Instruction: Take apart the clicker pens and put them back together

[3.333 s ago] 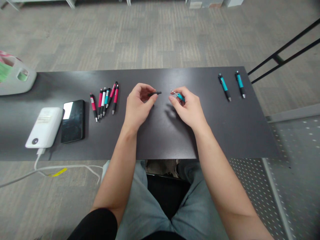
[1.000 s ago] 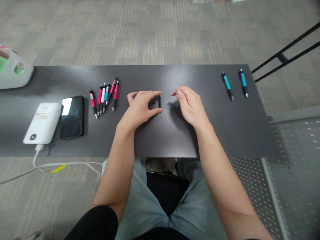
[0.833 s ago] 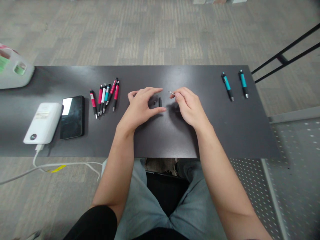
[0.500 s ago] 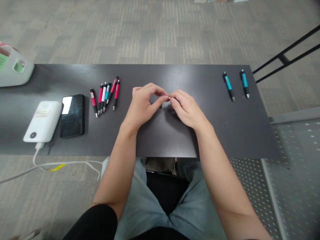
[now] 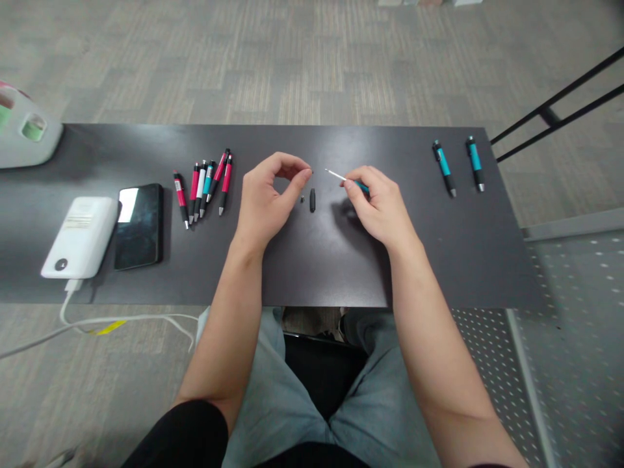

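My right hand (image 5: 375, 195) is closed around the teal barrel of a pen (image 5: 362, 186). A thin white refill (image 5: 335, 174) sticks out of that barrel toward the left. Thumb and forefinger of my left hand (image 5: 274, 195) are pinched together, with a tiny dark bit at their tips that is too small to name. On the table between the hands lies a black pen grip (image 5: 312, 200), apart from both. Beside it, close to my left thumb, sits a small metallic pen tip (image 5: 302, 199).
Several red, white and teal pens (image 5: 202, 188) lie in a group at left. Two teal pens (image 5: 443, 168) lie at right. A black phone-like device (image 5: 140, 227) and a white power bank (image 5: 80, 237) with a cable occupy the left side, near a pale plastic jug (image 5: 46, 146).
My hands have moved apart, the left one leftward and the right one rightward. The refill in the barrel now shows, and the black grip and metal tip on the table are uncovered.
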The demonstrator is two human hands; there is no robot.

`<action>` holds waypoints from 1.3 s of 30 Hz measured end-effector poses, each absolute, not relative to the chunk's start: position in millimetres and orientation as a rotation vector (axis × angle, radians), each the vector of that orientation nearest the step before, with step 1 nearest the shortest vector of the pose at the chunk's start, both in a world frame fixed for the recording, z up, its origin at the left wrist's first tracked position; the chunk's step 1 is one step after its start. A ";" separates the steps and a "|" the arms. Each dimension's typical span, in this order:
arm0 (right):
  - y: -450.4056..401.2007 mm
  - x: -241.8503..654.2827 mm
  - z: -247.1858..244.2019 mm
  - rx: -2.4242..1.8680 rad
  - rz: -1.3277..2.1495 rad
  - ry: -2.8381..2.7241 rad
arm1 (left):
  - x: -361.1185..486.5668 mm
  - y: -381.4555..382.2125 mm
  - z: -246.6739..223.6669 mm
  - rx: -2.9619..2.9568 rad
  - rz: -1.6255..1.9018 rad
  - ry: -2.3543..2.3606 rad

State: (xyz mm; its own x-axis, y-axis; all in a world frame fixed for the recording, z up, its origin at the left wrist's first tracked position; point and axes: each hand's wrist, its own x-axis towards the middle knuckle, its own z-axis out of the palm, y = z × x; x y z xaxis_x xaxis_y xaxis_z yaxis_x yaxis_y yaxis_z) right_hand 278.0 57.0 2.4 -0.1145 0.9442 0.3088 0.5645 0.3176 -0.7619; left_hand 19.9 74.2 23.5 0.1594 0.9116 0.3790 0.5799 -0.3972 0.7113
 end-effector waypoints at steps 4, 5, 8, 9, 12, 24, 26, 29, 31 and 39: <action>59.2 279.8 0.6 -1.393 0.545 -1.675 | 23.3 72.8 21.8 2.041 1.102 1.395; 59.3 279.4 0.3 -1.404 0.541 -1.662 | 24.5 72.8 21.2 2.045 1.083 1.393; 58.9 277.9 -0.5 -1.412 0.547 -1.655 | 27.8 72.9 20.5 2.046 1.057 1.388; 58.6 277.5 -0.7 -1.407 0.553 -1.661 | 28.9 72.7 20.7 2.043 1.056 1.386; 57.8 276.6 -1.0 -1.389 0.574 -1.676 | 31.4 71.7 21.9 2.026 1.043 1.366; 57.5 274.2 -0.9 -1.412 0.627 -1.709 | 35.3 72.8 20.7 2.179 0.780 1.321; 57.4 273.5 -0.8 -1.416 0.620 -1.721 | 38.4 72.6 20.0 2.227 0.741 1.331; 57.6 273.0 -1.5 -1.411 0.627 -1.737 | 43.0 72.2 19.7 2.268 0.699 1.327; 58.0 273.0 -2.7 -1.406 0.646 -1.745 | 44.7 72.2 19.7 2.271 0.697 1.324; 60.6 268.6 -8.2 -1.400 0.711 -1.812 | 46.0 72.5 17.1 2.281 0.737 1.327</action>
State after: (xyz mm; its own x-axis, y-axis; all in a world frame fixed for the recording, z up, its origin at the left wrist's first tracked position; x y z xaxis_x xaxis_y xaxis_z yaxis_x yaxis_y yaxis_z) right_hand 268.6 60.6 -8.2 -0.1441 0.9668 0.2112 0.5654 0.2556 -0.7842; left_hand 46.0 72.5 17.1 0.4107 0.8794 0.2409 0.6690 -0.4701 0.5756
